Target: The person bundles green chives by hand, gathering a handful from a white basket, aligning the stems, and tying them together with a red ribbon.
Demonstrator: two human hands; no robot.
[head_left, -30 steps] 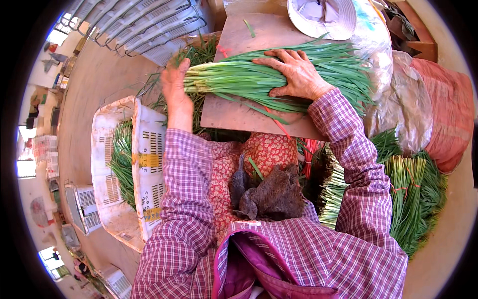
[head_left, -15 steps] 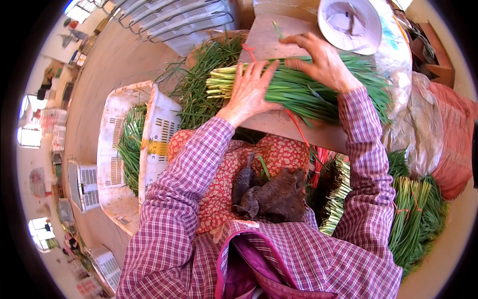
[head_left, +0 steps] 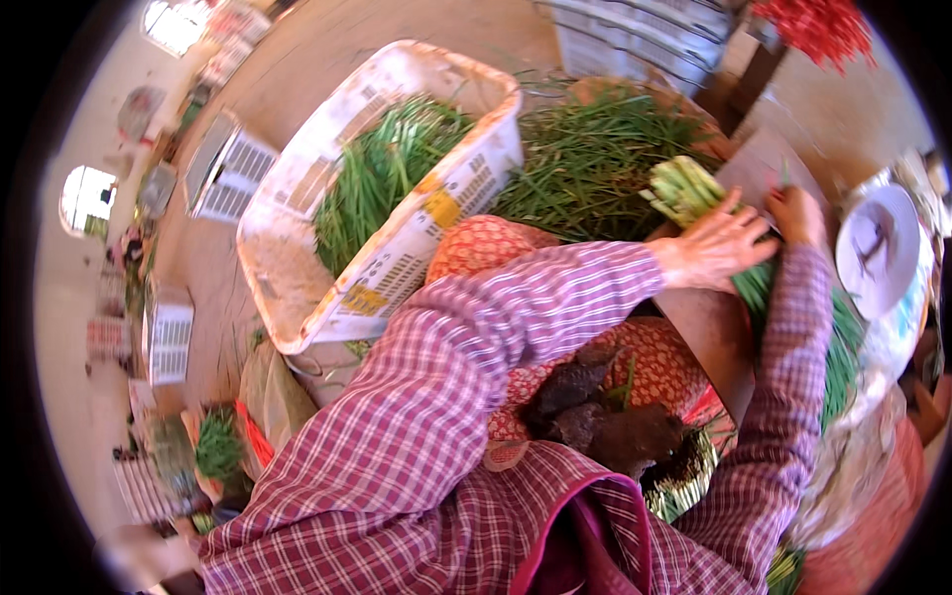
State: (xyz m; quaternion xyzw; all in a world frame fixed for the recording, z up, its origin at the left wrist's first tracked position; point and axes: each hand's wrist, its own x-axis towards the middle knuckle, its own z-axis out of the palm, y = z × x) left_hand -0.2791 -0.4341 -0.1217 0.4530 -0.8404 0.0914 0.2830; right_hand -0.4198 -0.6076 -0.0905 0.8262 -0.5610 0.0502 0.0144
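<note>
A bundle of garlic chives (head_left: 684,190) lies across a board (head_left: 709,337) at the right, its pale cut ends pointing far left. My left hand (head_left: 716,243) presses over the bundle just behind those ends, fingers spread across it. Close beside it, on the far side, is my right hand (head_left: 799,216) with the fingers curled closed. A thin green tip shows above the right fingers; what they hold is mostly hidden. Past my right sleeve the green leaves (head_left: 841,362) of the bundle come out.
A dirty white crate (head_left: 382,302) with green leaves stands to the left. Loose leaves (head_left: 605,149) are heaped behind the board. A pale hat (head_left: 878,253) sits at the right, and red ties (head_left: 813,28) hang at the far right. Dark cloth (head_left: 630,436) lies on my lap.
The view has swung left, so the scene sits farther right. My right hand, formerly stretched out over the leaves, is now curled closed near my left hand, which stays on the bundle.
</note>
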